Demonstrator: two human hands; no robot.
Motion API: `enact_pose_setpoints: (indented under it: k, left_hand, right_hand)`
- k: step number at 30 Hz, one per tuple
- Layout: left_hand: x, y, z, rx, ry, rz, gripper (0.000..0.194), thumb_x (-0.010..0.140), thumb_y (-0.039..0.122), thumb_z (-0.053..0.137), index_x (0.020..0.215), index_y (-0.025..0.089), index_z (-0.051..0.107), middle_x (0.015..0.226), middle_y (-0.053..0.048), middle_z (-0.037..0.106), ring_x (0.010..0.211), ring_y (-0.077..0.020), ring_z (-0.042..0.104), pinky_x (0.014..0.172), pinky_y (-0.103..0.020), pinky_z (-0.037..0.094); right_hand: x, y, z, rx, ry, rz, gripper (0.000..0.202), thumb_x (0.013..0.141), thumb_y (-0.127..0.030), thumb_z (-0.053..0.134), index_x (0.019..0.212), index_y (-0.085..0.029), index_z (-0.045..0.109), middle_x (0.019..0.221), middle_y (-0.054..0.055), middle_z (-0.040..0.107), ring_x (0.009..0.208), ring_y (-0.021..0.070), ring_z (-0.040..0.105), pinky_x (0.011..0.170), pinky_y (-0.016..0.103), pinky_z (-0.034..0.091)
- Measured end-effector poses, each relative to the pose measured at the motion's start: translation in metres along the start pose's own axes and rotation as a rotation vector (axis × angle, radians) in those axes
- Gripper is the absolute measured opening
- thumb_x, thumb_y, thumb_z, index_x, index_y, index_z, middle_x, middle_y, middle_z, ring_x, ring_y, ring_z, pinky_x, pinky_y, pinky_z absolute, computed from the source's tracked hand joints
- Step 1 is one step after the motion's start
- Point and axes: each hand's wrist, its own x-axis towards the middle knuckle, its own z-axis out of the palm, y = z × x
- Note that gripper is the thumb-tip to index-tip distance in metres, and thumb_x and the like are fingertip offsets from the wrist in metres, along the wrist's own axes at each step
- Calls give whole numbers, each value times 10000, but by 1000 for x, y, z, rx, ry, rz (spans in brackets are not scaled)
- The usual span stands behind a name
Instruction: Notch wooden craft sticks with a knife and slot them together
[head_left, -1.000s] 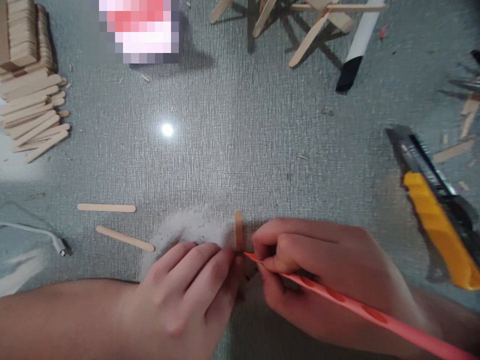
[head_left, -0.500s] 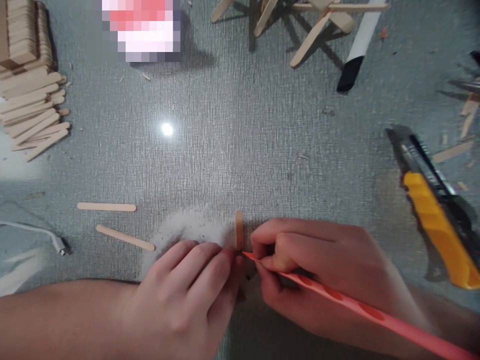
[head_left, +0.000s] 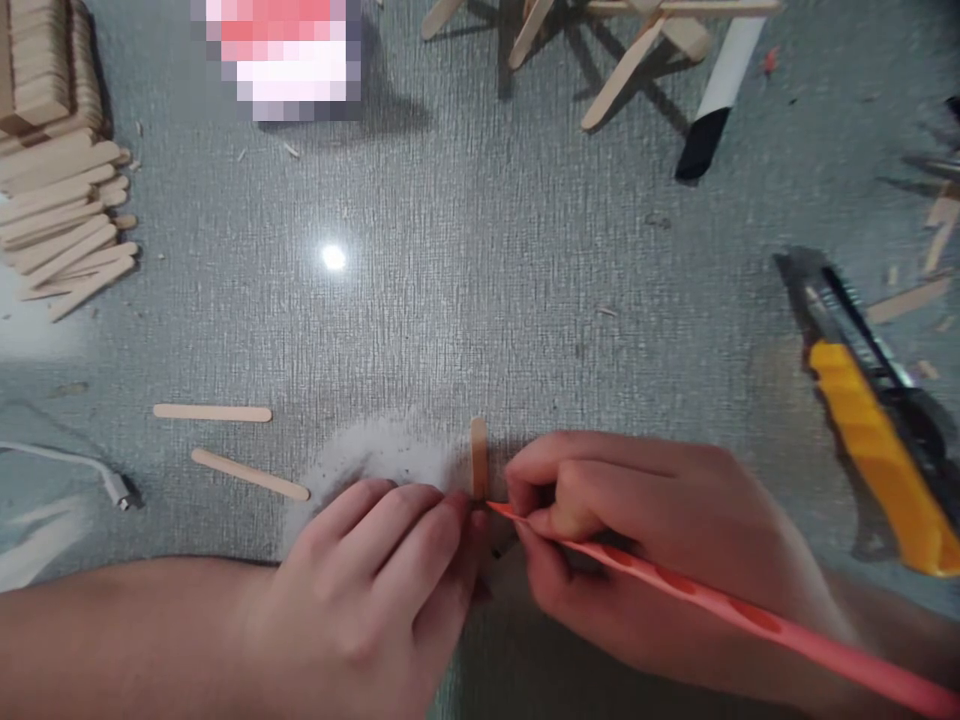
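My right hand (head_left: 637, 550) is closed around an orange-pink pencil (head_left: 660, 580) with dimples along its shaft. The pencil's tip lies close beside the side of a wooden craft stick (head_left: 479, 458), which points away from me. Curled fingers of my left hand (head_left: 382, 570) pinch the near part of this stick, and that end is hidden under them. To the left, two loose craft sticks, one level (head_left: 212, 412) and one slanted (head_left: 250, 475), lie on the table.
A yellow utility knife (head_left: 877, 450) lies at right. Stacked craft sticks (head_left: 64, 220) fill the upper left, with a white cable (head_left: 90, 465) below. A joined stick structure (head_left: 622, 75) and a black-and-white strip (head_left: 705, 140) are at the back, near a blurred-out object (head_left: 292, 60).
The pencil tip and my right hand have shifted very slightly right, away from the stick. My left hand and the stick stay in place.
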Motion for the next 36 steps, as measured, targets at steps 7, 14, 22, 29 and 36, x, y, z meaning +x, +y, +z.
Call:
enact_pose_setpoints:
  k: [7, 14, 22, 29, 36]
  left_hand:
    - [1, -1, 0, -3, 6, 3, 253, 817, 153, 739, 1049, 54, 726, 1007, -107, 730, 900, -238, 675, 729, -390, 562]
    - [2, 0, -1, 9, 7, 10, 213, 813, 152, 745, 1004, 58, 728, 990, -109, 724, 892, -241, 674, 720, -387, 564]
    - [0, 0, -1, 8, -5, 13, 227, 803, 154, 754, 1007, 58, 730, 984, -110, 723, 890, -246, 676, 719, -399, 568]
    - [0, -4, -2, 39, 13, 70, 248, 802, 180, 761, 1020, 65, 729, 1039, -126, 736, 918, -244, 673, 733, -384, 546]
    - [4, -14, -10, 138, -41, 160, 188, 910, 195, 620, 1026, 122, 749, 1137, -102, 745, 907, -223, 664, 766, -374, 497]
  right_hand:
    - [-1, 1, 0, 12, 8, -2, 219, 761, -19, 554, 672, -197, 464, 715, -55, 617, 589, 22, 564, 551, 121, 456]
    - [0, 0, -1, 0, 0, 2, 228, 755, -14, 537, 664, -204, 449, 711, -50, 620, 579, 35, 561, 517, 145, 447]
    - [0, 0, -2, 13, -6, -2, 235, 757, -17, 523, 669, -215, 432, 698, -45, 619, 559, 48, 559, 500, 161, 455]
    - [5, 2, -9, 44, 11, 4, 242, 745, -41, 554, 681, -222, 407, 696, -52, 622, 508, 37, 541, 465, 155, 443]
    - [-4, 6, -12, -36, 96, -77, 181, 855, -36, 581, 880, -216, 591, 898, 30, 708, 730, 112, 699, 637, 213, 580]
